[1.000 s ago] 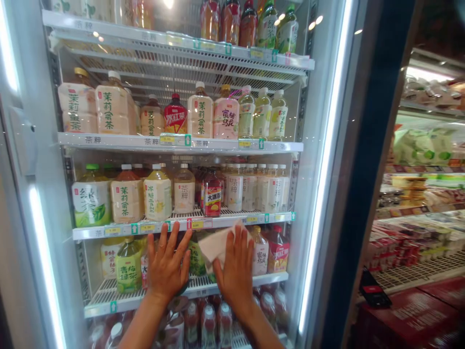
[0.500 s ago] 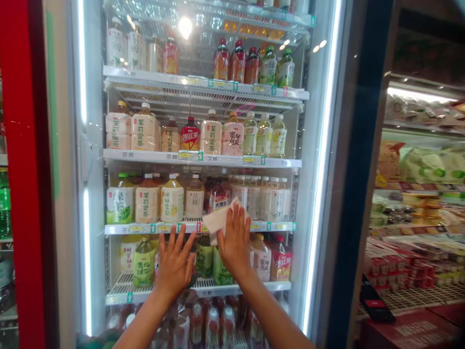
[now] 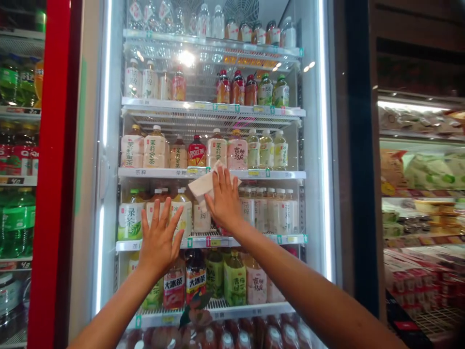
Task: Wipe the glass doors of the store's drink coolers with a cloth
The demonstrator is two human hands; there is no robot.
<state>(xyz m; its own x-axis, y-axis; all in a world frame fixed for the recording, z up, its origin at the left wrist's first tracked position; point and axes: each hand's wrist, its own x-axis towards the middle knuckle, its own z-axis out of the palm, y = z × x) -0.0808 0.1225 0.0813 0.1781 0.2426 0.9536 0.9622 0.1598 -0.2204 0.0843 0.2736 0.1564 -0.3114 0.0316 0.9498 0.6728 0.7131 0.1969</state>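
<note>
My left hand [image 3: 159, 238] is bare, fingers fanned wide, palm turned to the glass door [image 3: 187, 59]; whether it touches the pane I cannot tell. My right hand [image 3: 224, 199] holds a white cloth [image 3: 202, 186] flat beneath its extended fingers and thumb, most of it jutting out to the left. Half a second ago my left fingertips were level with the lower shelf edge [image 3: 254, 240]; now they are in front of the bottles above it. The white cloth, then overlapping that same edge, now lies across the view of the upper shelf edge [image 3: 163, 172].

At far left a red frame [image 3: 54, 174] borders another case, with green bottles [image 3: 18, 215] in it. The pane before me carries bright spots of light. At right, past a dark frame [image 3: 358, 169], packaged goods [image 3: 414, 271] sit on shelves.

I count one white cloth and two light strips [image 3: 324, 121], one down each side. On the upper shelf, nine bottles [image 3: 217, 146] make the front line. One shelf higher stand four bottles [image 3: 149, 80] at left, then three red-capped bottles [image 3: 238, 88] and two green-capped bottles [image 3: 266, 90].
</note>
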